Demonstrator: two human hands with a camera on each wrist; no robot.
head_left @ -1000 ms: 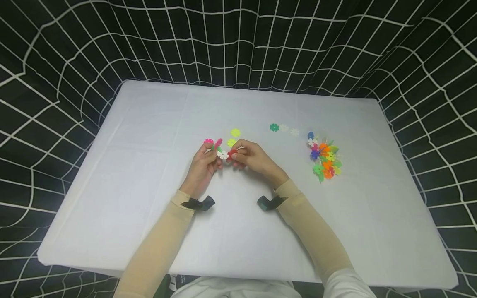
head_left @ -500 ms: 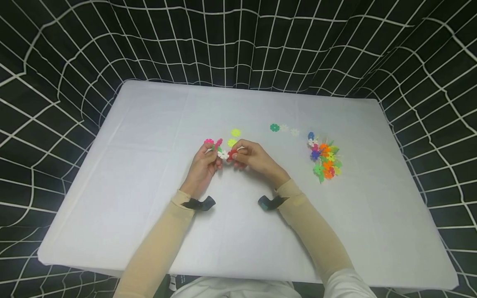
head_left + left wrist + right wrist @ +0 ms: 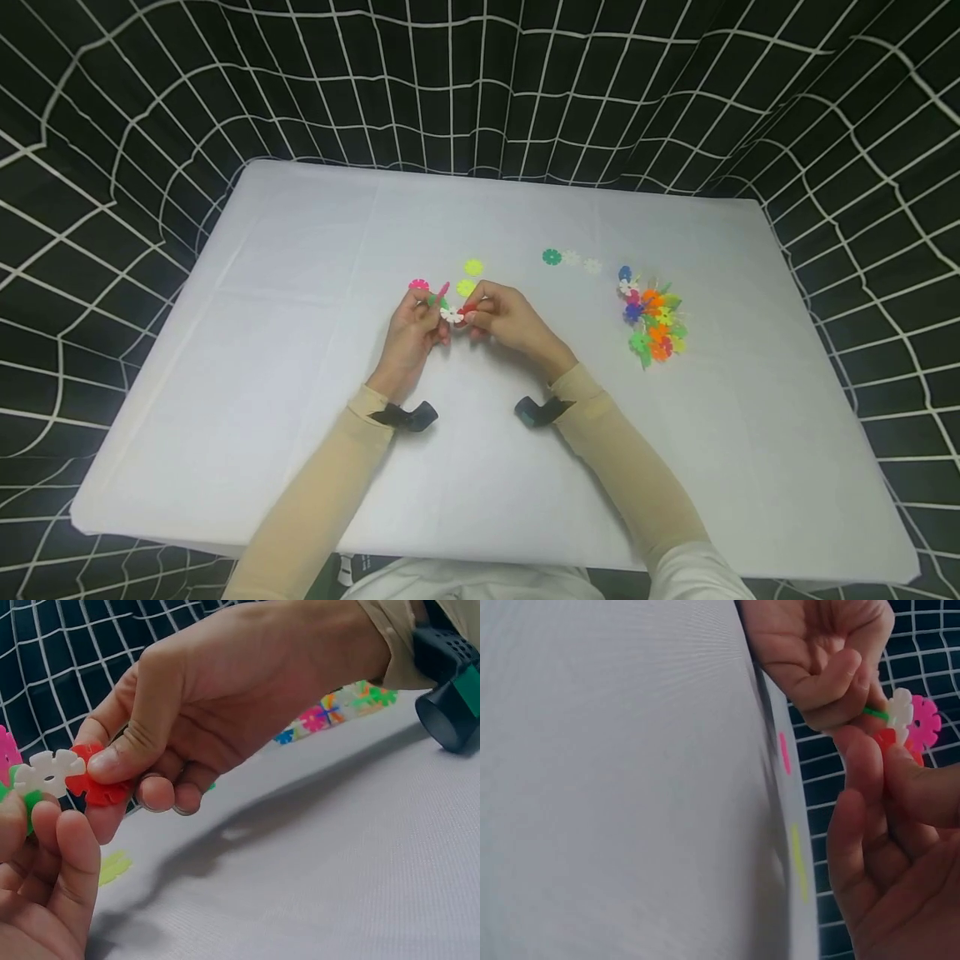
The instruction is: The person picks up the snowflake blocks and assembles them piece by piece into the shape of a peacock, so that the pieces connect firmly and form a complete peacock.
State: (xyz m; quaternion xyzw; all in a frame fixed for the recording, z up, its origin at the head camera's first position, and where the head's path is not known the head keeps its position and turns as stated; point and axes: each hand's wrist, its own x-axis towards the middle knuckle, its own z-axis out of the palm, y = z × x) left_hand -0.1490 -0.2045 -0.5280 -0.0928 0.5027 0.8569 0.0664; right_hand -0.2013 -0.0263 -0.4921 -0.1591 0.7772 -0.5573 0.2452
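Note:
Between my two hands is a short joined chain of notched plastic snowflake discs. My left hand (image 3: 407, 343) pinches the green disc (image 3: 31, 801) at one end, its fingers covering much of it. A pink disc (image 3: 925, 724) stands up beside the green one. The white disc (image 3: 43, 766) sits in the middle, upright, meeting the red disc (image 3: 106, 793) at its edge. Thumb and forefinger of my right hand (image 3: 516, 322) pinch that red disc, the thumb across its face. The chain is held above the white table (image 3: 480, 467).
A pink disc (image 3: 418, 285) lies just past my left fingers. Two yellow discs, one of them here (image 3: 473, 267), lie beyond my right hand. Farther right are a green disc (image 3: 552, 257) and white discs (image 3: 592, 266). A mixed colourful pile (image 3: 662, 321) sits on the right.
The pink and red discs have turned more edge-on to the head view. Both hands have shifted only slightly and keep their grips. The loose discs and the pile stay put.

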